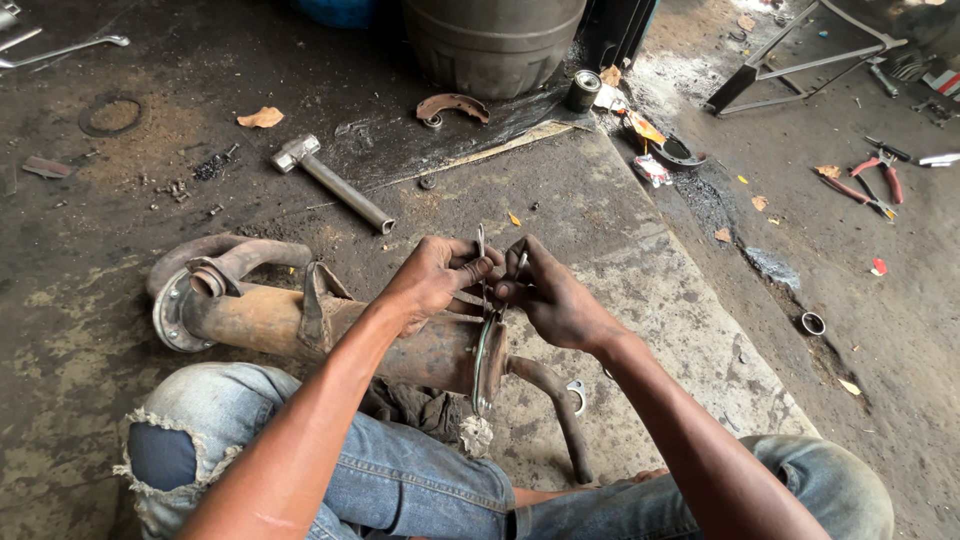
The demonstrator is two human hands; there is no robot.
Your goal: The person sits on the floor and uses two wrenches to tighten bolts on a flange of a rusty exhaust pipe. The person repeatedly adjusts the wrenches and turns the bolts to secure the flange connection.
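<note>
Denim-clad knees (400, 480) fill the 6 o'clock edge of the view, one with a frayed tear at the knee. Just beyond them lies a rusty exhaust pipe section (300, 320), running from a round flange (170, 320) at 9 o'clock to a second flange (487, 360) near centre. Left hand (435, 280) sits above the centre flange, fingers pinched narrow on a thin metal spanner (480, 245) held upright. Right hand (555, 300) meets it from 3 o'clock, fingertips closed on a small metal part (521, 262) at the flange rim; what that part is cannot be told. At 11 o'clock rests a hammer (330, 180). Red-handled pliers (875, 180) lie well apart at 2 o'clock, on the stained concrete floor (640, 230).
</note>
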